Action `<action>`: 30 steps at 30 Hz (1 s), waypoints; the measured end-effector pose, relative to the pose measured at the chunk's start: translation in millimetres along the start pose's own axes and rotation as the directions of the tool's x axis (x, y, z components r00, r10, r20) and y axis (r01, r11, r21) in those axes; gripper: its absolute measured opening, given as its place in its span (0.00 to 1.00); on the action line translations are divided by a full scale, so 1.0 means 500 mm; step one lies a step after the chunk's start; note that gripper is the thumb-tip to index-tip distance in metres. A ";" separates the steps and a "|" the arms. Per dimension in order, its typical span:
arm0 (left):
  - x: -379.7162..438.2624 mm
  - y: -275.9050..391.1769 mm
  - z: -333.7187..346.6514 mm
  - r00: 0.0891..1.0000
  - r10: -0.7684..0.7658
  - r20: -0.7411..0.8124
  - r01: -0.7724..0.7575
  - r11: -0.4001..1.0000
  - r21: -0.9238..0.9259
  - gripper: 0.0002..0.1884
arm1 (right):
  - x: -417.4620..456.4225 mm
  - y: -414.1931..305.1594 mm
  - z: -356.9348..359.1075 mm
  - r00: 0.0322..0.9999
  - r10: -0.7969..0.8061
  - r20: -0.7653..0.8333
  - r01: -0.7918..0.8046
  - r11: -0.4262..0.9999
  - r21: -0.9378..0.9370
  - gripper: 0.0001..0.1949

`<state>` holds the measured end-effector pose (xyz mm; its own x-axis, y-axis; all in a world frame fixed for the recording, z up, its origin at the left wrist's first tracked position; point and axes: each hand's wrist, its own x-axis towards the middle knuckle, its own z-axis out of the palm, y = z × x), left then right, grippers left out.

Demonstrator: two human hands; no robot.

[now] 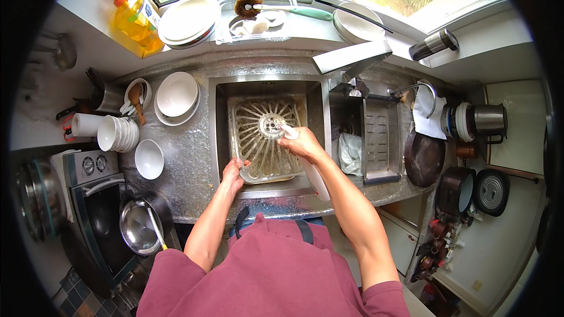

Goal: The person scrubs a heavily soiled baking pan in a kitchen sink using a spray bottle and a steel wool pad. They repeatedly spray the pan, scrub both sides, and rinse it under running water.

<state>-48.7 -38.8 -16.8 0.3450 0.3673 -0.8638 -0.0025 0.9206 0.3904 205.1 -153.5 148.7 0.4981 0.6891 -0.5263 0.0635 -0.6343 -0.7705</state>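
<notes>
My right hand is wrapped around the neck of a white spray bottle, whose nozzle points down over a clear, ribbed tray in the steel sink. The bottle's body hangs beneath my right forearm, which partly hides it. Yellowish-brown grime shows across the tray, and its ribs fan out from a round part. At the tray's lower left corner, my left hand grips the rim with its thumb and fingers. The tray appears to lie over the drain; whether it touches the sink floor I cannot tell.
White bowls stand on the left counter beside a toaster oven. Right of the sink are a narrow basin with a plastic bag and a steel drainer. A faucet stands behind. Dish soap and a brush lie along the windowsill.
</notes>
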 end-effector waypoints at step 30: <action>-0.378 0.175 0.236 0.604 0.597 0.528 -0.769 0.262 0.583 0.08 | -0.180 0.062 -0.162 0.962 0.072 -0.264 0.018 0.945 0.325 0.12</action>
<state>-3.4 -43.4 218.4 0.7027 0.7013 -0.1199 0.2808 -0.1186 0.9524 232.2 -263.4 201.2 0.7120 0.5247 -0.4667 -0.2119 -0.4731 -0.8552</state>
